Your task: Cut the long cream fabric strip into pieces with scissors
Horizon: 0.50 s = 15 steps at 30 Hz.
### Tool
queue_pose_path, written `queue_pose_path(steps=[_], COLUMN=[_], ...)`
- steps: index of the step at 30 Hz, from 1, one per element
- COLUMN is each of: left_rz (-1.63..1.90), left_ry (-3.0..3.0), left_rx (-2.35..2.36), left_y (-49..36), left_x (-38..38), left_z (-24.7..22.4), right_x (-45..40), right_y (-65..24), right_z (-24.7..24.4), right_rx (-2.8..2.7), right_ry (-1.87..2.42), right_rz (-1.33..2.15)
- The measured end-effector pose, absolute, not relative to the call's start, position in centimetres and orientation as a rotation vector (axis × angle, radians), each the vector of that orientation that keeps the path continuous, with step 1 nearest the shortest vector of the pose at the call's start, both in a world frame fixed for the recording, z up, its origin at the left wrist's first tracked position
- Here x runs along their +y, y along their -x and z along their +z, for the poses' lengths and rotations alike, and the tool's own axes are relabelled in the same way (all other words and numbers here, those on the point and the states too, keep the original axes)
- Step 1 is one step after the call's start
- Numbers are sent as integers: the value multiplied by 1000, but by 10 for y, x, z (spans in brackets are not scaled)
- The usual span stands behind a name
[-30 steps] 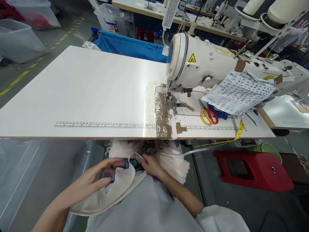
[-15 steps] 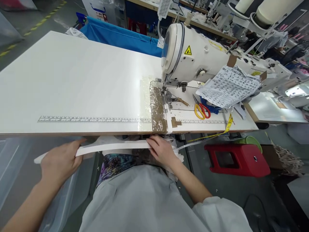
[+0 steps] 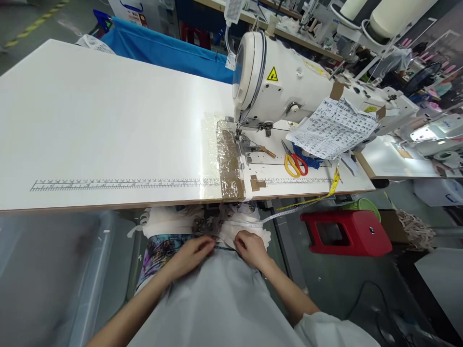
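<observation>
Both hands are over the lap, below the table's front edge. My left hand (image 3: 195, 253) has its fingers curled together by the waist of the grey garment (image 3: 217, 294); whatever its fingertips hold is hidden. My right hand (image 3: 252, 246) is closed at the lower edge of a bunched white fabric piece (image 3: 242, 225), thumb and fingers pinched on it. More white fabric (image 3: 171, 221) lies over the left thigh, one loose end hanging at its left. A tape measure (image 3: 285, 212) runs from the table edge down to the white fabric.
The white sewing machine (image 3: 282, 82) stands on the white table (image 3: 126, 120), with scissors (image 3: 294, 161) and handwritten sheets (image 3: 334, 127) at its right. A red stool (image 3: 361, 233) is on the floor at right. A clear plastic bin (image 3: 90, 274) stands at left.
The white strip that was stretched between the hands is no longer held out. My left hand has come in rightward to the lap, and my right hand has dropped lower, onto the white fabric.
</observation>
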<state>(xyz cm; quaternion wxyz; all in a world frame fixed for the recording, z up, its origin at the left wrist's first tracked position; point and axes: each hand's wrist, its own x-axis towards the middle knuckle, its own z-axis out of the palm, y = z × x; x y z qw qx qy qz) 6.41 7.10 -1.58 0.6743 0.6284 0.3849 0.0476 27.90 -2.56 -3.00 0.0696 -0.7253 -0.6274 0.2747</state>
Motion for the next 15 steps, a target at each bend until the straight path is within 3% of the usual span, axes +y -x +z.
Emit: queue_pose_path(steps=[5,10,15], left_rz=[161,260,-99], left_ry=[-1092,-1035,-1446], left_rx=[802,757,434], left_y=[-109,-115,-89], left_x=[59,70,91], left_z=[-16,14,69], right_x=[-23,-15,3], right_y=[-273,-269,-284], right_z=[1,41,60], right_rx=[-1744,-1709,-1885], right_ry=[2030,1692,1278], right_rz=[850,483,955])
